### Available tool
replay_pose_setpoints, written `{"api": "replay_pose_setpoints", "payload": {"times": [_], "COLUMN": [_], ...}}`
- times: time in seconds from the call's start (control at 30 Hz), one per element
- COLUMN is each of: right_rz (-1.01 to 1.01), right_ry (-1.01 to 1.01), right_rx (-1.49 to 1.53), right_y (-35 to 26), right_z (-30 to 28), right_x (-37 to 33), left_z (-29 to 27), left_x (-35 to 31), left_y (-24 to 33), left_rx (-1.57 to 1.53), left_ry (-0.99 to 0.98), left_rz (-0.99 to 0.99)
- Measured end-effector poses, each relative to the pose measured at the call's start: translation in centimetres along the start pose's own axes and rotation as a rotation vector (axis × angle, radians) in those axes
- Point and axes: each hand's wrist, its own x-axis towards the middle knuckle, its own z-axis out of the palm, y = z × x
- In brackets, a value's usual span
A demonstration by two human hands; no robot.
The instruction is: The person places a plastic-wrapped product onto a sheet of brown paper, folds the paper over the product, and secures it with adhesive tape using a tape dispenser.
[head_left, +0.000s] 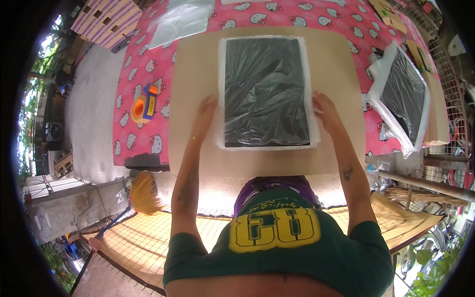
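Note:
A flat black rectangular panel wrapped in clear plastic with whitish padded edges lies on a large sheet of brown cardboard. My left hand rests on the cardboard beside the panel's left edge, fingers stretched forward. At the right edge, my right hand has its fingers apart, their tips close to the white wrapping. Whether either hand touches the wrapping is hard to tell. Neither hand visibly holds anything.
An orange and blue tape dispenser sits left on the pink patterned tablecloth. A second wrapped panel leans at the right. Clear plastic sheets lie at the back left. A straw broom stands below the table's left corner.

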Motion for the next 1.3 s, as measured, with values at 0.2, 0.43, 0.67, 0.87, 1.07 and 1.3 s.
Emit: {"api": "replay_pose_setpoints", "payload": {"times": [0.2,0.43,0.67,0.87,1.07,1.3], "right_rz": [-0.36,-0.254,0.107,0.141,0.124,-0.343], "right_ry": [0.713,0.33,-0.195,-0.148,-0.168,0.623], "right_rx": [-1.046,-0.585,0.156,0.117,0.152,-0.891], "right_y": [2.9,4.8,0.9,2.2,2.4,3.6], "right_z": [-11.1,-10.5,1.1,1.9,1.3,-11.9], "right_x": [0.1,-2.0,-7.1,-5.8,-5.6,-1.7], "left_z": [-10.0,-7.4,0.6,2.1,2.3,-8.0], "left_x": [-0.9,-2.2,-9.2,-9.8,-9.0,-3.5], "left_y": [-5.8,-4.8,-1.3,0.1,-0.8,-5.2], "left_rx": [0.837,0.471,-0.474,-0.597,-0.436,0.569], "left_ry": [0.438,0.222,-0.288,-0.214,-0.229,0.326], "left_rz": [-0.039,-0.04,-0.263,-0.247,-0.199,0.12]}}
